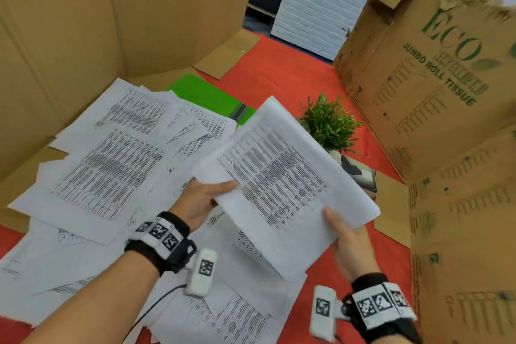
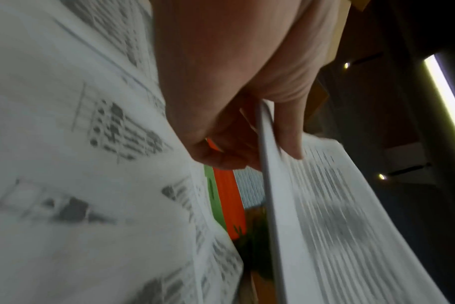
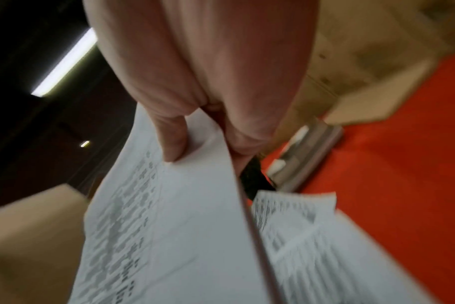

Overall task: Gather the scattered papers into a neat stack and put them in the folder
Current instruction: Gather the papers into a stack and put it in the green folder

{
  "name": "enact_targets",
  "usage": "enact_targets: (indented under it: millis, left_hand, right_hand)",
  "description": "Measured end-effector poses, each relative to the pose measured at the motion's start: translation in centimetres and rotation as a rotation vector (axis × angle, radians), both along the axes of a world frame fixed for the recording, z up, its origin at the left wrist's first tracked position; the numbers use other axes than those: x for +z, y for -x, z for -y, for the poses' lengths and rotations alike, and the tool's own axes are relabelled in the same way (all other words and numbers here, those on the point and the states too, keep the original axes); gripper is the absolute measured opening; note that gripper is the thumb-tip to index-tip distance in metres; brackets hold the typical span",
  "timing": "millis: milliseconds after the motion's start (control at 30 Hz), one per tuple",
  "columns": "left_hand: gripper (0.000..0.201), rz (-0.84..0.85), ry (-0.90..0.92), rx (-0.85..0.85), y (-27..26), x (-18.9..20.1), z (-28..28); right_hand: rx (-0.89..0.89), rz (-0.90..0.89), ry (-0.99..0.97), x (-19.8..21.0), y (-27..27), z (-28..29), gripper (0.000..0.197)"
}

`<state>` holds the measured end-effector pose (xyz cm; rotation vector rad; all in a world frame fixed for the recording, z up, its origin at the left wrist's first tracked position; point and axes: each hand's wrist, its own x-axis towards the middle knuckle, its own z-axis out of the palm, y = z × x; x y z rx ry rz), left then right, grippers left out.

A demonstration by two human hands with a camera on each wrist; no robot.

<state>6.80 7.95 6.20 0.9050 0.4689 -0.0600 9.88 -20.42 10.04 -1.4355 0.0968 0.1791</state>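
Observation:
A thin stack of printed papers (image 1: 282, 176) is held up above the table by both hands. My left hand (image 1: 205, 198) pinches its near left edge, thumb on top; the left wrist view shows the thumb on the stack (image 2: 325, 205) and fingers beneath. My right hand (image 1: 346, 240) grips the near right corner, with the thumb pressed on the top sheet (image 3: 169, 226). Several loose printed sheets (image 1: 106, 165) lie scattered over the left and near parts of the red table (image 1: 279, 72). A green folder (image 1: 206, 95) lies flat behind them, partly covered by sheets.
A small potted green plant (image 1: 329, 123) stands just behind the held stack. A large printed cardboard box (image 1: 435, 86) fills the right side, and tall cardboard panels (image 1: 83, 22) wall in the left. A flat cardboard piece (image 1: 393, 204) lies at the right.

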Motion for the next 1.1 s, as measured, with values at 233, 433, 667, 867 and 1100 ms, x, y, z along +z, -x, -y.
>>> enact_targets:
  millis: [233,433,667,867,1100]
  left_hand:
    - [0.052,0.178,-0.383,-0.094,-1.9,1.7,-2.2]
    - [0.034,0.096,-0.436,0.112,-1.4,-1.0,1.0]
    - [0.041,-0.027,-0.425,-0.033,-0.8,-4.6,1.7]
    - [0.034,0.099,-0.457,-0.083,-1.7,-1.9,1.8]
    - [0.030,0.552,-1.084,-0.151,-4.1,3.9,3.0]
  right_hand:
    - [-0.001,0.235,0.182,2.9,-0.4,-0.4,0.048]
    - [-0.153,0.094,0.161,-1.9,0.2,-1.1,0.041]
    - [0.012,-0.032,0.304,-5.4,0.7,0.0,0.050]
    - [-0.059,0.124,0.640,-1.4,-1.2,3.0,0.065]
    - [0.011,0.498,1.062,3.0,-1.4,3.0,0.077]
